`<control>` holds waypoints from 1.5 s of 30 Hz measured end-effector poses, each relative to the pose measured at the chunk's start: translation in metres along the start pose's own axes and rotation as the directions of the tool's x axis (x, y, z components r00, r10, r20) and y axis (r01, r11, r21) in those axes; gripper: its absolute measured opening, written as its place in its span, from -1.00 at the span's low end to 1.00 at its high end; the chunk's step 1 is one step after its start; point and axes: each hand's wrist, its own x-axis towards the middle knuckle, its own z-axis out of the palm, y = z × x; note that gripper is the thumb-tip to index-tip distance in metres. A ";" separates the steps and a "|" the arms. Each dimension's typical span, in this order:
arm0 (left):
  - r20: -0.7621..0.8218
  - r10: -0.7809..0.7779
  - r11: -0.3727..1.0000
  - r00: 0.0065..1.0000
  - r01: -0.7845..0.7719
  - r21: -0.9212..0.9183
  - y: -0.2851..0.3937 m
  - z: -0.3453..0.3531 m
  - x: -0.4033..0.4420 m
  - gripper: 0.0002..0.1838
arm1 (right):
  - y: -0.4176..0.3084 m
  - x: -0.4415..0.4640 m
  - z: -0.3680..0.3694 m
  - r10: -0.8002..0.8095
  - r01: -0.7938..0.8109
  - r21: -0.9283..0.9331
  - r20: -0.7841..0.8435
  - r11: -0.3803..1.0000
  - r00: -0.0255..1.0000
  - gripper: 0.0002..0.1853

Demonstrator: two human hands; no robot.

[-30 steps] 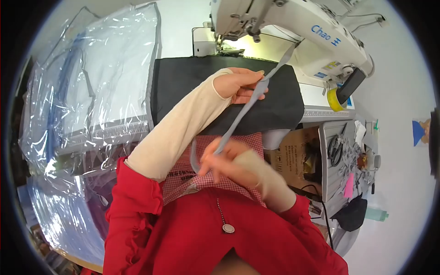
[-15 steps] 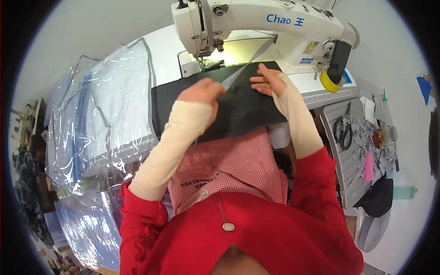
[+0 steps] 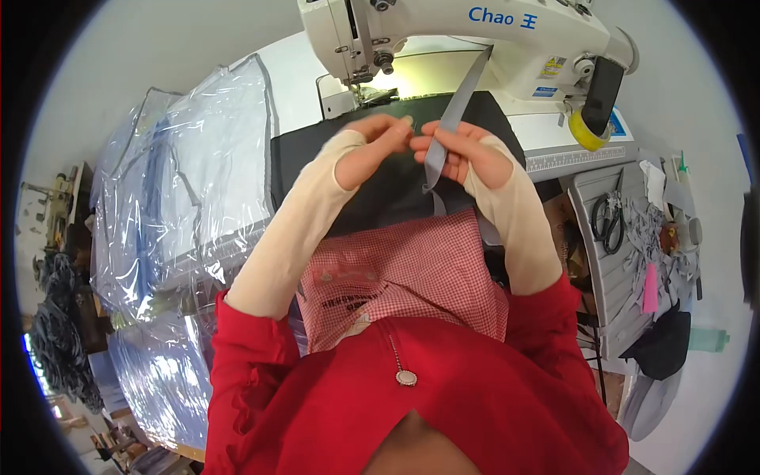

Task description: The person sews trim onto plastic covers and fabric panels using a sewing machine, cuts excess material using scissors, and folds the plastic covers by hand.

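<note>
My right hand [image 3: 475, 157] pinches a grey ribbon [image 3: 469, 89] between thumb and fingers. From the machine arm the ribbon slants down to this hand, and its lower part hangs twisted below the fingers. My left hand [image 3: 372, 149] is just to the left, thumb and fingertips pressed together; anything they hold is too small to make out. Beneath both hands lies a black rectangular panel [image 3: 317, 162], its far edge by the needle area of the white sewing machine [image 3: 427, 20].
Clear plastic sheets with grey edging [image 3: 214, 134] cover the left of the table. On the right, a grey tray [image 3: 606, 293] carries black-handled scissors [image 3: 608, 222] and grey scraps [image 3: 645, 245]. A yellow tape roll [image 3: 587, 133] hangs on the machine. A red checked apron [image 3: 412, 277] covers my lap.
The ribbon has passed from near my left hand into my right hand's grip. Both hands have come closer together. The whole view has shifted slightly.
</note>
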 end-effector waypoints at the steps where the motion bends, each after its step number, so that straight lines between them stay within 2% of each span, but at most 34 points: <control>1: 0.164 -0.171 0.966 0.971 0.198 -0.167 -0.002 0.000 0.000 -0.51 | -0.001 -0.009 0.005 0.005 -0.005 0.002 0.001 1.000 1.000 -0.69; 4: 0.353 -0.104 0.865 0.930 0.260 -0.430 -0.009 0.016 -0.011 -0.39 | -0.004 -0.026 0.013 -0.031 0.039 -0.115 0.066 0.993 0.997 -0.71; 7: 0.416 -0.013 0.812 0.909 0.252 -0.526 0.000 0.025 -0.025 -0.40 | -0.006 -0.036 0.022 -0.131 0.117 -0.221 -0.050 0.968 0.990 -0.72; 9: 0.394 -0.054 0.825 0.918 0.263 -0.500 0.000 0.026 -0.030 -0.47 | -0.004 -0.037 0.024 -0.141 0.136 -0.227 -0.010 0.964 0.990 -0.73; 11: 0.359 -0.077 0.909 0.930 0.213 -0.358 0.008 0.025 -0.037 -0.55 | -0.003 -0.041 0.028 -0.159 0.153 -0.388 0.018 0.909 0.987 -0.76; 12: 0.332 -0.101 0.929 0.938 0.208 -0.307 0.014 0.022 -0.043 -0.64 | 0.003 -0.041 0.028 -0.257 0.241 -0.352 0.000 0.905 0.966 -0.77; 14: 0.347 -0.206 0.952 0.915 0.269 -0.143 0.025 0.011 -0.052 -0.69 | 0.006 -0.041 0.025 -0.310 0.278 -0.356 -0.033 0.892 0.950 -0.78; 15: 0.317 -0.211 0.946 0.925 0.275 -0.174 0.022 0.005 -0.058 -0.71 | 0.007 -0.042 0.023 -0.358 0.312 -0.365 -0.066 0.877 0.931 -0.78; 18: 0.046 -0.160 0.983 0.986 0.163 -0.084 0.019 -0.008 -0.078 -0.76 | 0.010 -0.047 0.018 -0.378 0.329 -0.302 -0.118 0.895 0.918 -0.78; 19: 0.071 -0.143 0.988 0.987 0.138 0.066 0.027 -0.015 -0.086 -0.79 | 0.012 -0.048 0.017 -0.384 0.334 -0.302 -0.122 0.893 0.915 -0.78; 20: 0.096 -0.128 0.971 0.987 0.105 0.214 0.035 -0.022 -0.093 -0.82 | 0.014 -0.049 0.017 -0.313 0.262 -0.263 -0.176 0.929 0.933 -0.77; 21: 0.095 0.093 0.882 0.991 -0.126 0.454 0.041 -0.023 -0.098 -0.88 | 0.017 -0.049 0.016 -0.234 0.185 -0.218 -0.224 0.958 0.946 -0.75; 22: 0.129 0.344 0.658 0.930 -0.336 0.674 0.043 -0.028 -0.100 -0.85 | 0.021 -0.048 0.013 -0.185 0.131 -0.240 -0.215 0.962 0.959 -0.70; 23: 0.226 0.547 0.333 0.806 -0.457 0.824 0.044 -0.031 -0.103 -0.81 | 0.026 -0.048 0.009 -0.186 0.098 -0.368 -0.214 0.925 0.959 -0.69; 24: 0.283 0.560 0.186 0.778 -0.451 0.873 0.059 -0.032 -0.109 -0.75 | 0.031 -0.047 0.007 -0.187 0.061 -0.489 -0.212 0.870 0.959 -0.67; 25: 0.277 0.559 0.184 0.781 -0.442 0.878 0.063 -0.033 -0.115 -0.75 | 0.034 -0.046 0.008 -0.357 0.120 -0.743 -0.168 0.658 0.919 -0.60; 27: 0.346 0.639 0.026 0.688 -0.468 0.883 0.067 -0.034 -0.125 -0.72 | 0.026 -0.048 0.021 -0.659 0.138 -0.975 -0.012 0.176 0.752 -0.52; 28: 0.338 0.625 0.047 0.703 -0.467 0.883 0.069 -0.033 -0.130 -0.71 | 0.021 -0.046 0.023 -0.659 0.276 -0.952 0.122 0.134 0.742 -0.35; 29: 0.336 0.626 0.045 0.704 -0.463 0.885 0.068 -0.032 -0.130 -0.71 | 0.015 -0.044 0.030 -0.628 0.430 -0.898 0.279 0.098 0.726 -0.28; 31: 0.288 0.687 0.176 0.667 -0.538 0.824 0.063 -0.026 -0.129 -0.70 | 0.020 -0.033 0.046 -0.552 0.670 -0.738 0.529 0.074 0.644 -0.18; 32: 0.247 0.660 0.272 0.709 -0.532 0.802 0.061 -0.023 -0.129 -0.76 | 0.026 -0.029 0.057 -0.515 0.720 -0.679 0.570 0.142 0.640 -0.20; 33: 0.239 0.662 0.272 0.710 -0.526 0.806 0.059 -0.021 -0.127 -0.76 | 0.030 -0.027 0.066 -0.480 0.760 -0.614 0.613 0.212 0.628 -0.21; 34: 0.142 0.593 0.426 0.792 -0.459 0.780 0.057 -0.019 -0.123 -0.80 | 0.034 -0.030 0.070 -0.344 0.649 -0.699 0.555 0.300 0.757 -0.38; 35: 0.052 0.504 0.566 0.862 -0.375 0.734 0.056 -0.017 -0.121 -0.85 | 0.033 -0.027 0.068 -0.313 0.642 -0.725 0.567 0.249 0.762 -0.51; 36: -0.165 0.209 0.865 0.964 -0.103 0.491 0.054 -0.015 -0.121 -0.88 | 0.032 -0.024 0.063 -0.282 0.634 -0.747 0.576 0.200 0.767 -0.64; 37: -0.132 0.016 0.947 0.991 0.027 0.319 0.053 -0.023 -0.119 -0.86 | 0.027 -0.022 0.056 -0.198 0.559 -0.768 0.523 0.311 0.829 -0.81; 38: -0.066 -0.167 0.975 0.984 0.175 0.141 0.050 -0.034 -0.114 -0.83 | 0.018 -0.027 0.053 -0.155 0.467 -0.805 0.442 0.365 0.883 -0.83; 39: 0.004 -0.211 0.977 0.978 0.210 0.036 0.037 -0.044 -0.108 -0.79 | 0.008 -0.032 0.052 -0.106 0.368 -0.834 0.357 0.411 0.928 -0.84; 40: -0.046 -0.182 0.983 0.982 0.183 0.012 0.023 -0.052 -0.103 -0.81 | 0.006 -0.032 0.043 -0.009 0.249 -0.847 0.278 0.470 0.961 -0.85; 41: -0.094 -0.151 0.988 0.984 0.151 -0.009 0.009 -0.059 -0.097 -0.83 | 0.008 -0.033 0.038 -0.004 0.249 -0.849 0.280 0.467 0.960 -0.85; 42: -0.218 -0.133 0.986 0.967 0.108 -0.125 -0.002 -0.065 -0.089 -0.83 | 0.013 -0.035 0.032 -0.012 0.106 -0.752 0.129 0.651 0.992 -0.84; 43: -0.368 -0.157 0.939 0.917 0.023 -0.344 -0.017 -0.067 -0.080 -0.81 | 0.019 -0.036 0.026 0.010 -0.022 -0.601 -0.023 0.799 1.000 -0.83; 44: -0.494 -0.213 0.843 0.843 -0.098 -0.529 -0.028 -0.067 -0.072 -0.78 | 0.027 -0.038 0.020 -0.045 0.021 -0.432 -0.045 0.902 0.998 -0.79; 45: -0.505 -0.232 0.857 0.831 -0.072 -0.511 -0.029 -0.061 -0.070 -0.71 | 0.035 -0.040 0.019 -0.074 0.032 -0.362 -0.102 0.932 0.992 -0.76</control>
